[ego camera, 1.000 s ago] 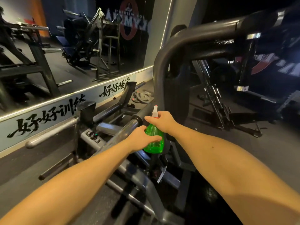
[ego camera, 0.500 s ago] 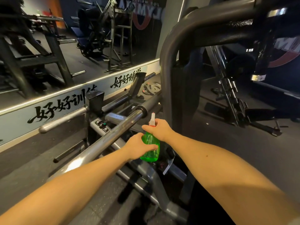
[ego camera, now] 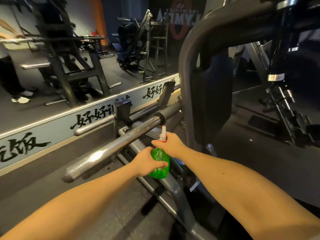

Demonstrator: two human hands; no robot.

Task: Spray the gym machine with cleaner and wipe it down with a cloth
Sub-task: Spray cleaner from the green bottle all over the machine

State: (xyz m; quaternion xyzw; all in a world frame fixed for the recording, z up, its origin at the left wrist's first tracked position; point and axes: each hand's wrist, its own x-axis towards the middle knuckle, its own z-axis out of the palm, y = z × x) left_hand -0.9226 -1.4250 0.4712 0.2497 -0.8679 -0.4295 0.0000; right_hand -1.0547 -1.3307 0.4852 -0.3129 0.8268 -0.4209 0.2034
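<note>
spray bottle [ego camera: 160,163]: thin green plastic, likely light, squashy, slick. left hand [ego camera: 147,161] grips the belly; right hand [ego camera: 170,142] grips the neck, the firmer hold.

Dim gym, warm light from above. Bright glare patches along polished steel bar [ego camera: 103,155]; thin bright strip on lower edge of large wall mirror [ego camera: 121,80] behind bar. Right of bar, dark grey curved tubular machine frame [ego camera: 183,84] and floor [ego camera: 251,149] sink into deep shadow. Light glows through translucent green plastic spray bottle [ego camera: 160,163]. Wide-angle bending at edges; reflection up left of bar smeared, soft.
</note>
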